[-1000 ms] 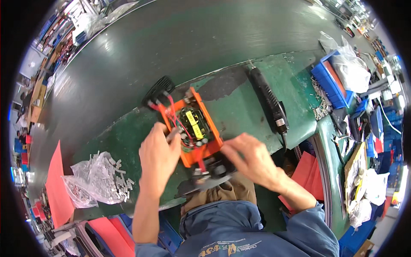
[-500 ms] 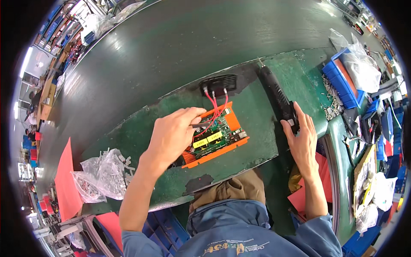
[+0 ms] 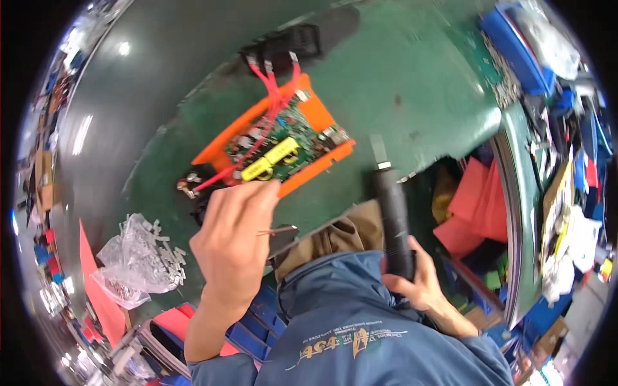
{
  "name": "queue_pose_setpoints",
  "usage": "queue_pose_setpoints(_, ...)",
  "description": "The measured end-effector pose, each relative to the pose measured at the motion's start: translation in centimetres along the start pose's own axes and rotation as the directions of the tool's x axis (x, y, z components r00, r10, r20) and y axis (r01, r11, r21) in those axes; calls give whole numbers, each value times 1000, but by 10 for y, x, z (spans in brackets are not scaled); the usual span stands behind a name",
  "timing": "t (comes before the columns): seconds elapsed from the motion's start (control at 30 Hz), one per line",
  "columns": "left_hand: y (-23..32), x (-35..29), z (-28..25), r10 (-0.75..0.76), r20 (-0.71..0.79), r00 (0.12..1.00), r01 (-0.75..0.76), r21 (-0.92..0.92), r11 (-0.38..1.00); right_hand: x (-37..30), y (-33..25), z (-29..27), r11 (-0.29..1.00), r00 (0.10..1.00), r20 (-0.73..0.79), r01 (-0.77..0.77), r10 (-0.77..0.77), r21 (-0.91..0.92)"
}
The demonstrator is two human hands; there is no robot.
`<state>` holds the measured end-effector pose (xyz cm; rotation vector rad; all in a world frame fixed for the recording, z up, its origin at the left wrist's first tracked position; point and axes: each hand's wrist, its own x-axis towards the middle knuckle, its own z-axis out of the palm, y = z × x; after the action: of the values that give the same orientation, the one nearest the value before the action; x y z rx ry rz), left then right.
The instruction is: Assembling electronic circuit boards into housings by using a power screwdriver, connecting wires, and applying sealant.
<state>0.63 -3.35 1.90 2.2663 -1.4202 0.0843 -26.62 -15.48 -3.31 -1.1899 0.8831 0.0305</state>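
In my right hand [image 3: 415,276], fingers wrapped round its lower end, is a black electric screwdriver [image 3: 393,219]. It stands nearly upright by the table's front edge, its bit end blurred. My left hand [image 3: 232,238] is closed at the near left corner of an orange metal housing [image 3: 328,161]. A thin metal tool [image 3: 280,229] juts from under its fingers; its kind is not clear. Inside the housing lies a green circuit board [image 3: 293,125] with yellow blocks [image 3: 270,161]. Red wires [image 3: 273,96] run from it to a black slotted panel [image 3: 283,45].
Clear plastic bags of small pale parts [image 3: 138,257] lie at the left, beside a red sheet [image 3: 100,289]. A blue bin [image 3: 515,48] with loose metal parts [image 3: 502,77] beside it stands at the far right. Red sheets [image 3: 476,199] lie below the table edge.
My right hand has picked up the electric screwdriver from the table and drawn it toward me. The left hand has moved from above the board to the housing's near corner. The view has shifted and turned.
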Motion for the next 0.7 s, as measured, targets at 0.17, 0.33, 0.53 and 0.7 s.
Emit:
queue_pose_setpoints(0.17,2,-1,8,-15,40,999,13,61,998,-3,22,35,1000,983,181,19,-18,-2)
queue_pose_setpoints(0.33,12,0,4,-68,94,993,53,158,986,0,13,40,964,972,223,128,-75,-232)
queue_pose_setpoints(0.53,7,-2,6,-54,85,995,44,119,992,5,23,41,927,955,234,246,-183,-282)
queue_pose_setpoints(0.7,3,-2,7,-75,88,993,69,70,995,12,19,35,994,943,331,-67,34,88)
